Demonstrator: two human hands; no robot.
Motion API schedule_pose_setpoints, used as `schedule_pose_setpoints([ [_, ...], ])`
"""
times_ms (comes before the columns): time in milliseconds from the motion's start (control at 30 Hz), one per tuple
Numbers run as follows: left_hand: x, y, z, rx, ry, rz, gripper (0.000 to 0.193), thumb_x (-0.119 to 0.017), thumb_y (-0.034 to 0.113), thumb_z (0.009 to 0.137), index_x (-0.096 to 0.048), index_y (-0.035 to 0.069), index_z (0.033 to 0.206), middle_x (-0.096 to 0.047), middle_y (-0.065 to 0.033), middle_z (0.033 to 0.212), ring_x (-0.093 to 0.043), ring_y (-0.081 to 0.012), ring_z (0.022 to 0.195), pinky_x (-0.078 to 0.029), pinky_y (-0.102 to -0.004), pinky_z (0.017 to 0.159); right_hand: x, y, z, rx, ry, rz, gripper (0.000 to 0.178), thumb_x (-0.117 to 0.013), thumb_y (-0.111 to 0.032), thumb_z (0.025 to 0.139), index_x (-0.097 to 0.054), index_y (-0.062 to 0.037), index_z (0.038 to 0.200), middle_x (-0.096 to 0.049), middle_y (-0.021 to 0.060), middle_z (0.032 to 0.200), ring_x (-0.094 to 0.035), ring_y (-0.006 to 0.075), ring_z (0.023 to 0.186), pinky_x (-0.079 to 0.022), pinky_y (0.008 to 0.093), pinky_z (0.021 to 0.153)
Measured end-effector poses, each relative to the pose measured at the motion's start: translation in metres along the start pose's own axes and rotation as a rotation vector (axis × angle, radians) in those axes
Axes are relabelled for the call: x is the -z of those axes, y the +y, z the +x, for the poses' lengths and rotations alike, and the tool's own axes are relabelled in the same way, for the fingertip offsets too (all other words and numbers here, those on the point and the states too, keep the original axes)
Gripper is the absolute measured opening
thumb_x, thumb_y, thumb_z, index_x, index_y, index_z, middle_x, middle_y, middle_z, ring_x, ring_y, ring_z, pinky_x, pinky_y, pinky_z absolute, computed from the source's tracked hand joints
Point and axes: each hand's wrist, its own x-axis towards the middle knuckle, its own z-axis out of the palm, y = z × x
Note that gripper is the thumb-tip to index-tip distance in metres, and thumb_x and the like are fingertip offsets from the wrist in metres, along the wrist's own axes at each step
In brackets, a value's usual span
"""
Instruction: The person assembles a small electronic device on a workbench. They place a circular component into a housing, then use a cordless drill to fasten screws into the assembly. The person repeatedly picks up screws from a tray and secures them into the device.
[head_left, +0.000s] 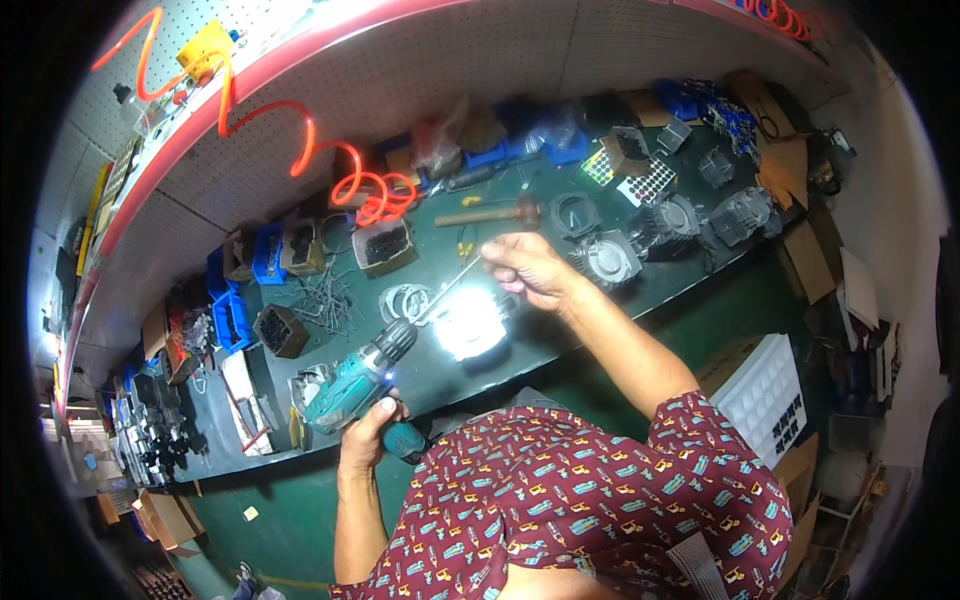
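Observation:
My left hand [375,428] is wrapped round the handle of a teal and black cordless drill [345,388]. From its chuck a long thin driver bit [448,288] slants up to the right. At the bit's far tip, the fingers of my right hand [528,270] are pinched together; whether a small fastener sits between them is too small to tell. Below the bit, a metal part [470,325] lies on the green bench [530,350], washed out by bright glare. A grey ring-shaped casting [405,302] rests just behind the chuck.
A wooden-handled hammer [487,215] lies beyond my hands. Several grey motor housings [607,258] stand to the right. At the left are boxes of screws [384,248] and blue bins [231,322]. A coiled orange air hose [345,185] hangs over the bench's back.

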Motion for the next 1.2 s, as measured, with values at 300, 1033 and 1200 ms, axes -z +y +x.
schedule_pose_setpoints([
  [300, 0.004, 0.006, 0.009, 0.006, -0.025, -0.041, 0.042, -0.074, 0.019, 0.085, -0.058, -0.006, 0.114, -0.061, -0.0085, 0.079, -0.062, -0.0221, 0.078, -0.052, -0.0367, 0.078, -0.008, -0.002, 0.009, 0.035, 0.018, 0.002, 0.023, -0.07, -0.028, 0.096, -0.066, -0.0053, 0.097, -0.064, 0.0012, 0.085, -0.051, 0.0026, 0.064, -0.04, 0.0162, 0.051],
  [1033, 0.04, 0.024, 0.01, -0.008, -0.039, -0.03, 0.045, -0.074, 0.022, 0.084, -0.058, -0.008, 0.113, -0.06, -0.0093, 0.078, -0.06, -0.0227, 0.076, -0.051, -0.038, 0.078, -0.001, 0.009, 0.018, 0.089, -0.002, 0.341, 0.046, -0.043, 0.007, 0.085, -0.046, 0.0149, 0.13, -0.056, 0.0292, 0.13, -0.059, 0.0413, 0.122, -0.051, 0.0495, 0.105],
  [1200, 0.041, 0.021, 0.01, -0.015, -0.005, -0.031, 0.043, -0.074, 0.023, 0.083, -0.059, -0.007, 0.111, -0.059, -0.009, 0.075, -0.059, -0.0217, 0.073, -0.052, -0.0374, 0.075, 0.048, 0.03, 0.045, 0.072, 0.277, 0.19, 0.044, -0.039, 0.012, 0.086, -0.046, 0.0141, 0.13, -0.056, 0.0298, 0.13, -0.062, 0.0377, 0.116, -0.054, 0.0486, 0.101],
])
